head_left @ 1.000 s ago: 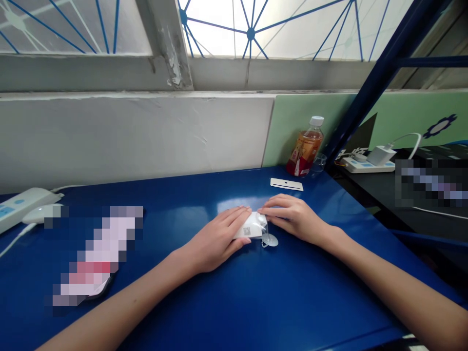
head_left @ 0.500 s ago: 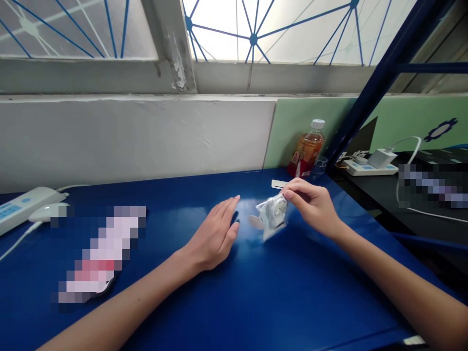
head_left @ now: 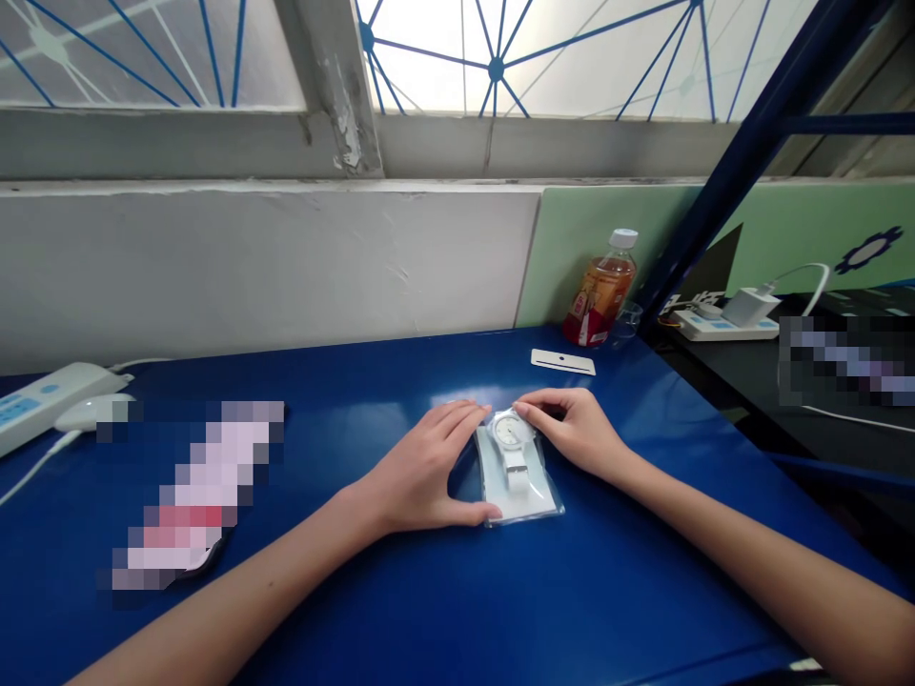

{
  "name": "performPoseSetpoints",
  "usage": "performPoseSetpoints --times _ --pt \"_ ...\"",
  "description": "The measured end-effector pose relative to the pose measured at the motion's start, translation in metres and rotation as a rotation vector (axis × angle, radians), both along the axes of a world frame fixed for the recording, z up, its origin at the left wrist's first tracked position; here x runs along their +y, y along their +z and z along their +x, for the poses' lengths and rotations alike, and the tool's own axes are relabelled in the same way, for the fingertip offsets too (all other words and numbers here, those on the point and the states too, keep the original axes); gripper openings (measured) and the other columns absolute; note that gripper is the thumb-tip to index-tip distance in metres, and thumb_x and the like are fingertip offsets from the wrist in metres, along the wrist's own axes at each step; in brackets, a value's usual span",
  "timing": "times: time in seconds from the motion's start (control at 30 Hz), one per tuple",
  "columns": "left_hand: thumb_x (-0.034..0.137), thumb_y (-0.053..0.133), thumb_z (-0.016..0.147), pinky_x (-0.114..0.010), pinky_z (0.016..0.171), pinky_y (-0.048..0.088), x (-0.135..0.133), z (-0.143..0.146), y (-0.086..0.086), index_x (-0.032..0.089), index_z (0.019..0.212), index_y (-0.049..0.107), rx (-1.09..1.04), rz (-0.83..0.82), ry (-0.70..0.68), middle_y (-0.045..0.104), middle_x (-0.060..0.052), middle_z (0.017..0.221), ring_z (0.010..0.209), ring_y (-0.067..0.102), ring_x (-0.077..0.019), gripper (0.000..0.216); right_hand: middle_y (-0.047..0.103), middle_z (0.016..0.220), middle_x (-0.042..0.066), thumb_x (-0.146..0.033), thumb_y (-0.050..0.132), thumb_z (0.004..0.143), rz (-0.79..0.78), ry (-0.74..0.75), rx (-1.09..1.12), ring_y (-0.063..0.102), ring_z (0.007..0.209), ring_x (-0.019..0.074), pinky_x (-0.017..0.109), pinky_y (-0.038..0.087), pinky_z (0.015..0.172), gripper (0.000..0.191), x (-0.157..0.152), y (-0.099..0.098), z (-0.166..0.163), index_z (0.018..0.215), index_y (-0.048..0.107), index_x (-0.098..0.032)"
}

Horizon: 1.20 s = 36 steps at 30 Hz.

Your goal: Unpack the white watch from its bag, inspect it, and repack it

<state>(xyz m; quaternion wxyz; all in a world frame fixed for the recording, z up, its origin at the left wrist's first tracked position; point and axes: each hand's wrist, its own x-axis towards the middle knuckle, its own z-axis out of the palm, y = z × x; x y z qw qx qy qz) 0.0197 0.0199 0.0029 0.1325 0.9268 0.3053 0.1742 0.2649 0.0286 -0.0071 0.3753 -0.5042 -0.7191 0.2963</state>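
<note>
A white wristwatch (head_left: 510, 432) with a round dial lies face up in a clear plastic bag (head_left: 539, 497) on the blue tabletop. My right hand (head_left: 578, 424) pinches the top right of the bag, close beside the dial. At the bag's left side is my left hand (head_left: 429, 472), open, its fingers stretched out and the thumb spread away from them. The thumb tip touches the bag's lower left corner, while the fingertips reach its upper left edge. The bag's top edge is partly hidden by my fingers.
Behind my right hand lies a flat white slotted card (head_left: 562, 362). A drink bottle (head_left: 601, 291) and a clear cup (head_left: 626, 322) stand at the back corner. Leftward are a blurred-out phone-like object (head_left: 204, 486) and a power strip (head_left: 50, 405). A blue post (head_left: 704, 224) rises at right.
My right hand has brought the bagged watch down and nearer, and it now lies flat. My left hand has moved slightly right to the bag, its thumb spreading. The white card is now uncovered.
</note>
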Motion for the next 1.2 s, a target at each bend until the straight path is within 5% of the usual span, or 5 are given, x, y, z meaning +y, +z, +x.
performPoseSetpoints --times 0.27,0.5,0.63,0.87,1.2 --pt "0.047 0.066 0.084 -0.051 0.113 0.037 -0.001 0.001 -0.004 0.012 0.146 0.038 0.006 0.015 0.045 0.045 -0.019 0.148 0.140 0.037 -0.0356 0.076 0.060 0.134 0.016 -0.034 0.060 0.092 0.421 0.301 -0.448 0.057 0.123 0.0297 0.048 0.049 0.101 0.038 -0.003 0.021 0.021 0.126 0.063 -0.019" --pt "0.034 0.053 0.092 -0.052 0.116 0.033 -0.001 0.002 -0.008 0.011 0.148 0.035 0.014 0.044 0.110 0.039 -0.019 0.153 0.145 0.030 -0.0336 0.062 0.044 0.150 0.022 -0.061 0.076 0.071 0.268 0.462 -0.596 0.045 0.137 0.0378 0.053 0.042 0.109 0.101 -0.008 0.026 0.028 0.150 0.038 -0.012" --pt "0.032 0.051 0.093 -0.051 0.117 0.032 0.000 0.001 -0.007 0.012 0.150 0.032 0.027 0.046 0.104 0.035 -0.018 0.156 0.147 0.026 -0.0324 0.063 0.033 0.157 0.024 -0.053 0.074 0.076 0.208 0.482 -0.587 0.035 0.144 0.0352 0.049 0.037 0.114 0.101 -0.009 0.017 0.022 0.154 0.028 -0.007" --pt "0.064 0.064 0.081 -0.055 0.114 0.033 0.001 0.000 -0.004 0.010 0.152 0.028 0.087 -0.025 0.103 0.034 -0.023 0.155 0.145 0.029 -0.0386 0.097 0.024 0.160 0.025 -0.061 0.069 0.077 0.157 0.450 -0.619 0.023 0.148 0.0363 0.053 0.031 0.116 0.107 -0.006 0.015 0.027 0.155 0.022 -0.005" --pt "0.066 0.062 0.082 -0.054 0.115 0.033 0.003 0.000 -0.004 0.012 0.151 0.031 0.073 -0.036 0.121 0.036 -0.020 0.155 0.144 0.031 -0.0379 0.093 0.024 0.160 0.024 -0.062 0.070 0.076 0.085 0.462 -0.563 0.024 0.147 0.0377 0.054 0.029 0.117 0.110 0.002 0.009 0.033 0.156 0.020 -0.007"
